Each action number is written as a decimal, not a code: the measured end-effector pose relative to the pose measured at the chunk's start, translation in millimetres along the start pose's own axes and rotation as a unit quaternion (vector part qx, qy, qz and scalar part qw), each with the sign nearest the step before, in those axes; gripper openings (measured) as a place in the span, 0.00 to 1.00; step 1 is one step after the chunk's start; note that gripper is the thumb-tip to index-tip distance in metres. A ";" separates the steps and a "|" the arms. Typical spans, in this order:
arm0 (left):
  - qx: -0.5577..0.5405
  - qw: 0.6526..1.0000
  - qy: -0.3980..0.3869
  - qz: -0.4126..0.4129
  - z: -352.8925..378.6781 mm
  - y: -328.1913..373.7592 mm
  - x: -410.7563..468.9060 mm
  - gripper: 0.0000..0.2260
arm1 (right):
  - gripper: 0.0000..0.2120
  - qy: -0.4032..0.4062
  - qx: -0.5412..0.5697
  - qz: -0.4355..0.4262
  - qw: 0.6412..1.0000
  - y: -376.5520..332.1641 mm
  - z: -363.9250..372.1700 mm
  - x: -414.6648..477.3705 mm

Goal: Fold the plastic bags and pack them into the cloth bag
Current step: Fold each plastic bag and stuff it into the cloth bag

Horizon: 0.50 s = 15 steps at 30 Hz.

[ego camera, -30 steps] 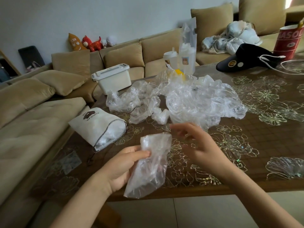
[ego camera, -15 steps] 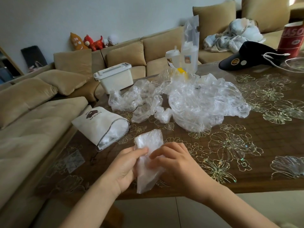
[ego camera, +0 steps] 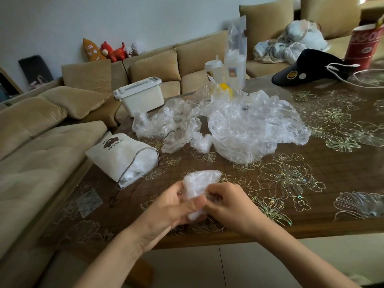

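Pointing toward the pile [ego camera: 249,129], bag's [ego camera: 200,180] long axis

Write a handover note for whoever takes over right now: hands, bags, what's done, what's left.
Hands: the left hand grips the small clear plastic bag from its left side. The right hand pinches the same bag from its right side, over the table near its front edge.
Cloth bag: it lies on its side at the table's left, with its drawstring mouth open and white plastic showing inside.
Done: some plastic is already packed.
Left: finish folding the held bag and pack it. Then do the pile of crumpled clear bags mid-table.
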<state>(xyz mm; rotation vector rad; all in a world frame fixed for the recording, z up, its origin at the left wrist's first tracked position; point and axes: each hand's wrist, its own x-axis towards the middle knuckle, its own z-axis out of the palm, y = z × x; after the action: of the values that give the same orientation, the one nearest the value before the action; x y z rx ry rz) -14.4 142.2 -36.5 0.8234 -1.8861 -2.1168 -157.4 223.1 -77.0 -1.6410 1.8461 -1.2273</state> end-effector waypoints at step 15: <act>-0.105 0.994 0.038 -0.009 -4.2 7.9 -4.7 0.19 | 0.20 -0.039 0.440 0.175 0.880 4.9 -6.8 2.5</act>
<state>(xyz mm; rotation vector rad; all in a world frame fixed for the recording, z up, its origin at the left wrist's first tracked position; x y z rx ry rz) -10.2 139.5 -27.7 0.8640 -1.5915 -2.2126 -166.2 222.8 -76.5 -0.7928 1.1488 -1.4756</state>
